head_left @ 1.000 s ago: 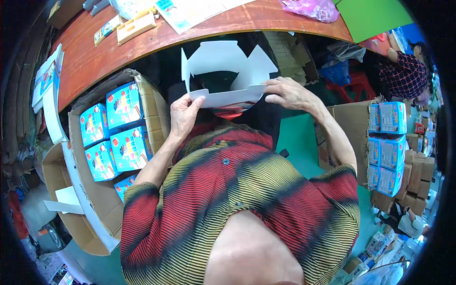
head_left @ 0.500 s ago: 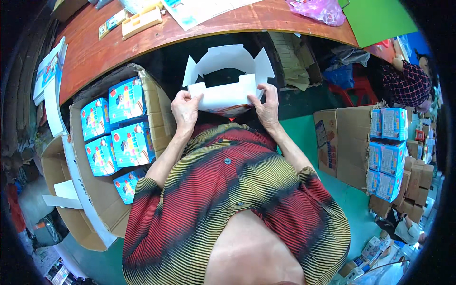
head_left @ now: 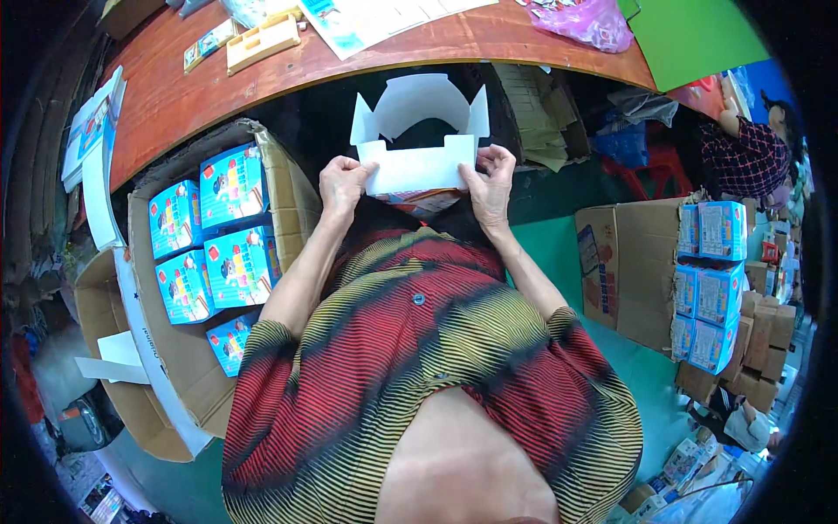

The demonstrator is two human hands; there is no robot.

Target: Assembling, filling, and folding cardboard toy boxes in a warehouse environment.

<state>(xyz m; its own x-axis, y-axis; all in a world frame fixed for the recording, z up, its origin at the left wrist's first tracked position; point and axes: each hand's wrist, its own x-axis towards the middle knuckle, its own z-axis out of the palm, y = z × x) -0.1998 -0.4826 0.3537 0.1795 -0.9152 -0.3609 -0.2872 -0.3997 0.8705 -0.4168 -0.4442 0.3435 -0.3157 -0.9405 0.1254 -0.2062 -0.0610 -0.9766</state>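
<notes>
A thin cardboard box [head_left: 417,171], white inside with a colourful printed outside, is held up over my lap, just below the table's near edge. Its flaps stand open at the far side and at both corners. My left hand [head_left: 344,188] pinches the near left corner between thumb and fingers. At the near right corner my right hand [head_left: 491,188] grips the same box, thumb on the white panel and fingers behind. The far lower part of the box is hidden in shadow.
To my left, a large carton [head_left: 218,406] holds several blue printed boxes [head_left: 234,185]. Another carton [head_left: 642,262] with blue boxes stands at right. The wooden table [head_left: 367,87] ahead bears a yellow tray [head_left: 264,42], paper sheets and a pink bag [head_left: 587,24]. A person [head_left: 746,153] sits at far right.
The box has tilted, its near panel now flatter and squarer, with the side flaps drawn inward. Both hands keep their hold, the right one shifted slightly.
</notes>
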